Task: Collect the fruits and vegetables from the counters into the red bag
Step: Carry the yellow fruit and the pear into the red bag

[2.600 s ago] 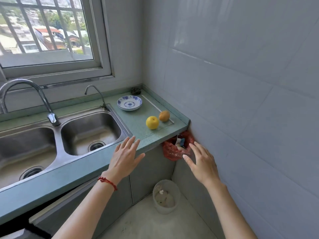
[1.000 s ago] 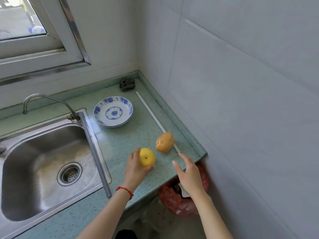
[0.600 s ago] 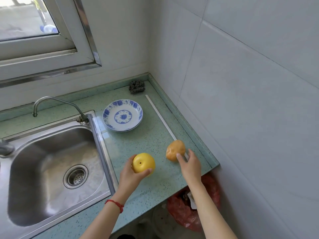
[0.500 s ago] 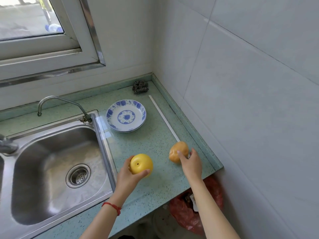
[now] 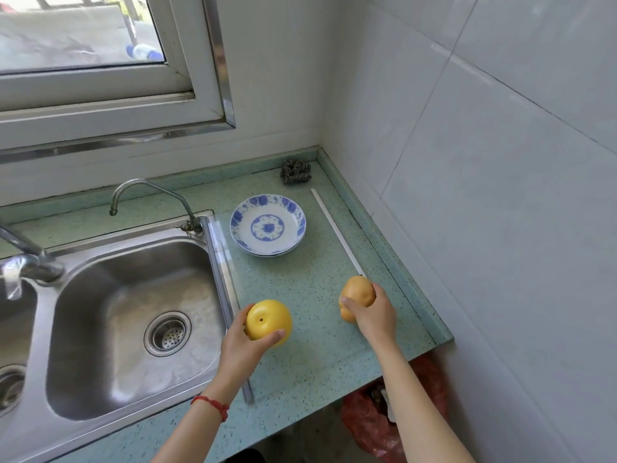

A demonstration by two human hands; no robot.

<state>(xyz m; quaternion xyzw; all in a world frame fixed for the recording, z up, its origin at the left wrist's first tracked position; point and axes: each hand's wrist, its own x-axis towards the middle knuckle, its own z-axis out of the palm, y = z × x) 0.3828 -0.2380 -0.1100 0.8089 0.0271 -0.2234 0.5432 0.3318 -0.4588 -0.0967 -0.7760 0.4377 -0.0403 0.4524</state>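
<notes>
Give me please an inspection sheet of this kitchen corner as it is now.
Surface: green counter, speckled, beside a steel sink.
Job's things: yellow fruit and orange fruit, both held; red bag under the counter edge.
Clutter: plates, scourer, white strip.
Grip: left hand holds the yellow fruit; right hand holds the orange fruit.
Cables: nothing seen.
Surroundings: window, tiled walls, taps.

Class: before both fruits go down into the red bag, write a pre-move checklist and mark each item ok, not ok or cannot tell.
1. Left hand grips the yellow fruit: ok.
2. Right hand grips the orange fruit: ok.
3. Yellow fruit clear of the counter: ok.
4. Orange fruit lifted clear: cannot tell.
5. Red bag below the counter edge, mouth open: cannot tell, the right forearm hides it.
</notes>
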